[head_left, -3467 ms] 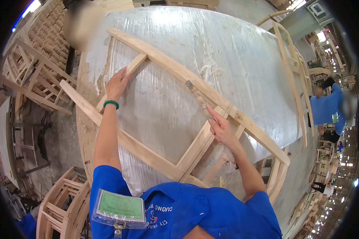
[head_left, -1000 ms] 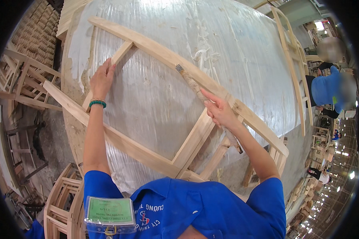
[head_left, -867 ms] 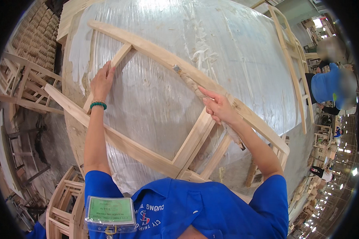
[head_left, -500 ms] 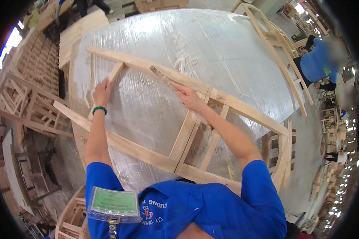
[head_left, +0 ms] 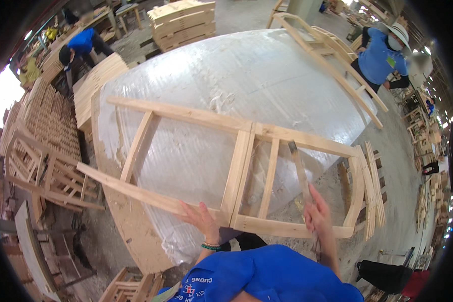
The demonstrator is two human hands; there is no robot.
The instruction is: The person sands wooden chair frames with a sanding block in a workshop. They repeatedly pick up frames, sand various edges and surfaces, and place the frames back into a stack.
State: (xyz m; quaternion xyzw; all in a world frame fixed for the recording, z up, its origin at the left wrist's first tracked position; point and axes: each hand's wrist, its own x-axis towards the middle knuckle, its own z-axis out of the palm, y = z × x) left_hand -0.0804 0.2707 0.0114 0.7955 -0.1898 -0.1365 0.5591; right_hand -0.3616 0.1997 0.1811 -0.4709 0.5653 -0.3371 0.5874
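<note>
While the wooden frame point(head_left: 186, 114) lay on the plastic-covered table point(head_left: 201, 70) (its right end point(head_left: 356, 189) overhanging), the left hand point(head_left: 203, 222) spread open at the near rail point(head_left: 141, 193) and the right hand point(head_left: 318, 216) gripped a slim tool point(head_left: 300, 171); good control likely wanted that rail held steady.

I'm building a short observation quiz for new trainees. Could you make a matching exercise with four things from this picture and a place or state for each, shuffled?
Things
1. Left hand
2. Right hand
3. Green bracelet
4. Wood stack

Places and states
A. Beyond the far edge of the table
B. Grip closed around a thin tool
C. Open, at the near rail of the wooden frame
D. Around a wrist

Pairs: 1-C, 2-B, 3-D, 4-A
</note>
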